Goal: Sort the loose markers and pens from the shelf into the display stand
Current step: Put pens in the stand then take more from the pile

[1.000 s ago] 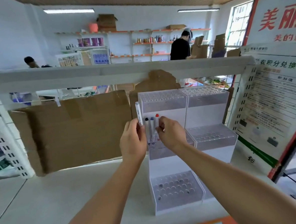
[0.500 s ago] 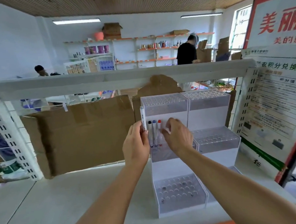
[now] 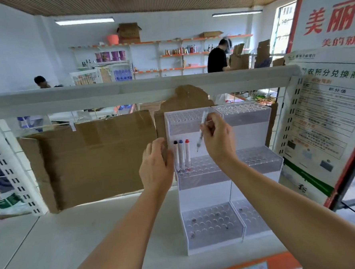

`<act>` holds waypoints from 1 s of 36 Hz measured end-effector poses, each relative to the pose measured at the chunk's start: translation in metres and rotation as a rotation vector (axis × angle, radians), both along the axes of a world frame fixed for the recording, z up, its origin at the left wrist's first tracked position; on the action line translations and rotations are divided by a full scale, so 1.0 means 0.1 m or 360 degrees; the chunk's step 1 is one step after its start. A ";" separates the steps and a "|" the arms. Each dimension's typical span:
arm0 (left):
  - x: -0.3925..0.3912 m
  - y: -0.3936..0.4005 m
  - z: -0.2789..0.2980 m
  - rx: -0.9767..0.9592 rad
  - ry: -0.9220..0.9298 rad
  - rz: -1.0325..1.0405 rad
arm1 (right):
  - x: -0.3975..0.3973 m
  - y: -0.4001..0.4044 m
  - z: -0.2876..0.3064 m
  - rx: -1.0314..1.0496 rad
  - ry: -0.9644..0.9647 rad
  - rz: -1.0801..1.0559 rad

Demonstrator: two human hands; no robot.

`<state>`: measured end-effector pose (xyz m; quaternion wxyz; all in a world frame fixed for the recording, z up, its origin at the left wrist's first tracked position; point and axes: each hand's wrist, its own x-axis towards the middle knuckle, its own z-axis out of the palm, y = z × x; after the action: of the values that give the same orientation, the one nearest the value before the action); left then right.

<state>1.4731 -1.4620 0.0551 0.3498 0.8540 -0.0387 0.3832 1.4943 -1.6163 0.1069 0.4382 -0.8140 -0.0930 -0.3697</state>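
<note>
Fingers (image 3: pixel 208 125) of the right hand (image 3: pixel 218 141) pinch a thin white pen (image 3: pixel 201 130) near its middle, right of the frame's centre; the pen tilts, top toward the upper right, tip pointing down at the middle tier of the display stand (image 3: pixel 204 186). The left hand (image 3: pixel 156 166) sits just left of the stand's side wall, its fingers loosely together and, as far as I can see, holding nothing; whether they touch the wall I cannot tell. Three markers (image 3: pixel 182 155) with black, blue and red caps stand upright side by side in the leftmost holes of the middle tier. The stand rests on the white shelf (image 3: pixel 75 244) at lower centre, with brown cardboard (image 3: pixel 91 160) propped behind it at left. The likely trouble, in my judgement, is the tilt: brought down at this slant, the tip could catch a hole's rim or slip into a neighbouring hole, and the pen would lean rather than seat. The hand passes close to the three markers, so a brush of the knuckles could knock them askew. The stand looks light, and a hard push might shift it if the left hand is not bracing it.
</note>
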 end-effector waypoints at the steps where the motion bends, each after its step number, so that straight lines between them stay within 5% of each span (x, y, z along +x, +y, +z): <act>1: 0.01 0.04 -0.03 0.0017 0.0075 0.0038 | 0.00 0.00 -0.04 -0.0075 0.0031 -0.0008; 7: 0.04 0.19 -0.19 0.0226 0.0525 0.0081 | 0.04 0.06 -0.21 -0.0304 0.0173 0.0017; 16: 0.06 0.28 -0.31 0.0383 0.0777 0.0039 | 0.06 0.10 -0.33 -0.0505 0.0485 -0.0057; 26: 0.09 0.19 -0.30 0.0368 0.0846 0.0053 | 0.01 0.19 -0.24 -0.0743 0.0527 -0.0230; 36: 0.07 0.20 -0.28 0.0321 0.0834 0.0044 | 0.00 0.15 -0.26 -0.0626 0.0749 -0.0169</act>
<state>1.4805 -1.4420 0.0271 0.2558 0.9549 0.0268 0.1483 1.4942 -1.6014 0.0812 0.2619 -0.9502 -0.0161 -0.1684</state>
